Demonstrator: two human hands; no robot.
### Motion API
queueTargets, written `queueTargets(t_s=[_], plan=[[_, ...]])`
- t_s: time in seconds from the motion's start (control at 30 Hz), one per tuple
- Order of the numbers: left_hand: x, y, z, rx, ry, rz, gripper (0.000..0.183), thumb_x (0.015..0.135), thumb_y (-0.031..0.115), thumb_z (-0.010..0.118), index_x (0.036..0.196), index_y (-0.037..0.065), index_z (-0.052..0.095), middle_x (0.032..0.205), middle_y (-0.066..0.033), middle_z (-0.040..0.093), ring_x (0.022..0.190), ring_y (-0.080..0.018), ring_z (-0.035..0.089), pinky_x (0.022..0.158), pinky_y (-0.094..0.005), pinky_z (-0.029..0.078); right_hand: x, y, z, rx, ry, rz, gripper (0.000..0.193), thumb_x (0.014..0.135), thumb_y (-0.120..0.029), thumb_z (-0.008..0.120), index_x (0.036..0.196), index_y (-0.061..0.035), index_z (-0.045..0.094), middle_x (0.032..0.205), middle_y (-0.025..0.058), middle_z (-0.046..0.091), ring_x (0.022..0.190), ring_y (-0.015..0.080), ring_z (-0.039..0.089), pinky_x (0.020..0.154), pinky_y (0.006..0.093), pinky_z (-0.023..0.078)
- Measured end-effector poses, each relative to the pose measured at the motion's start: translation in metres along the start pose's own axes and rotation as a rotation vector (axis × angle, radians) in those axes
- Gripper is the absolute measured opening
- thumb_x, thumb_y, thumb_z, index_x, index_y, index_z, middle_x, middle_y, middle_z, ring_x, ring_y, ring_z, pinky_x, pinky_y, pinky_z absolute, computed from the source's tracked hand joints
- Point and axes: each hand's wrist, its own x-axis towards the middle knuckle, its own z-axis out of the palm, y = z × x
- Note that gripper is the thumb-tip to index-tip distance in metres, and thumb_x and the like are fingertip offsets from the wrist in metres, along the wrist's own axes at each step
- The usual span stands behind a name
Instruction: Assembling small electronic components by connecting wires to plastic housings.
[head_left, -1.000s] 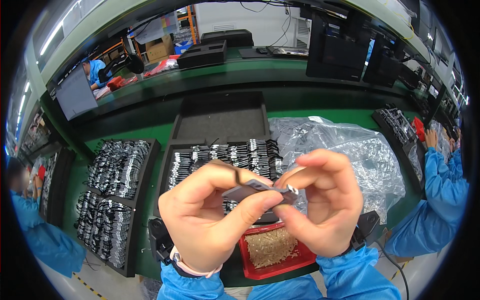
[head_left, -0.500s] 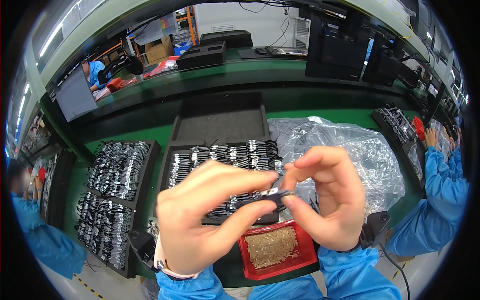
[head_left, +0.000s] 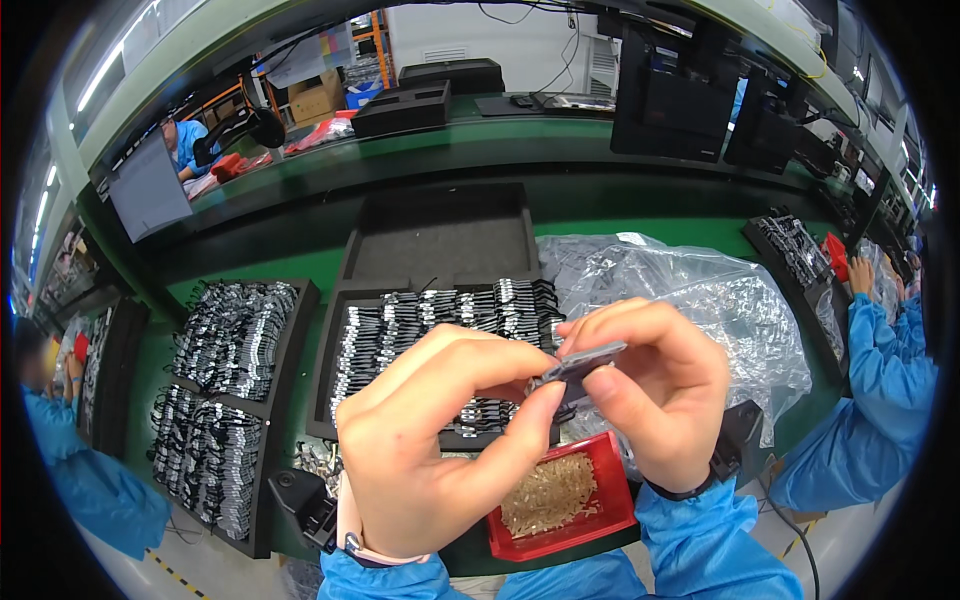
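Both hands meet over the front of the bench around a small flat dark-grey piece [head_left: 580, 366]. My left hand [head_left: 440, 440] pinches its left end between thumb and forefinger. On the other end, the thumb and fingers of my right hand [head_left: 655, 390] are closed too. Fingertips cover much of the piece, so its exact kind is hidden. Just beyond my hands lies a black foam tray [head_left: 325, 420] with rows of small black-and-silver cable-like parts [head_left: 420, 310]. Below the hands sits a red plastic bin [head_left: 618, 500] holding many tiny yellowish translucent pieces [head_left: 548, 495].
Another black tray [head_left: 285, 370] of similar parts stands at left. Crumpled clear plastic bags [head_left: 690, 310] cover the bench right of centre. A black foam tray [head_left: 440, 235] with a bare floor lies farther back. Co-workers' blue sleeves [head_left: 870, 350] show at both sides.
The piece has been turned and tilted, so a broad grey face now shows instead of the silver metal end. Both hands stay close together, my left one slightly farther right.
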Motion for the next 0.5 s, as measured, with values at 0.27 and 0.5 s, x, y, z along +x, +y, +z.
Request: queueTargets(t_s=[0.27, 0.5], plan=[[0.0, -0.001, 0.008, -0.114, -0.018, -0.067, 0.017, 0.065, -0.009, 0.062, 0.081, -0.007, 0.056, 0.079, -0.0109, 0.055, 0.071, -0.0135, 0.055, 0.064, -0.0218, 0.048, 0.0, 0.005, -0.006, -0.015, -0.032, -0.052, 0.011, 0.073, 0.007, 0.058, 0.084, 0.007, 0.058, 0.085, 0.0144, 0.058, 0.079, 0.0184, 0.055, 0.071, 0.027, 0.043], [0.001, 0.001, 0.009, -0.044, 0.051, 0.041, 0.013, 0.068, -0.004, 0.059, 0.081, -0.005, 0.059, 0.079, -0.0125, 0.055, 0.073, -0.0154, 0.055, 0.064, -0.0228, 0.046, 0.0, -0.001, -0.008, -0.051, -0.061, -0.09, 0.009, 0.073, 0.004, 0.057, 0.081, 0.0066, 0.057, 0.083, 0.0147, 0.057, 0.077, 0.0183, 0.054, 0.069, 0.0265, 0.042]])
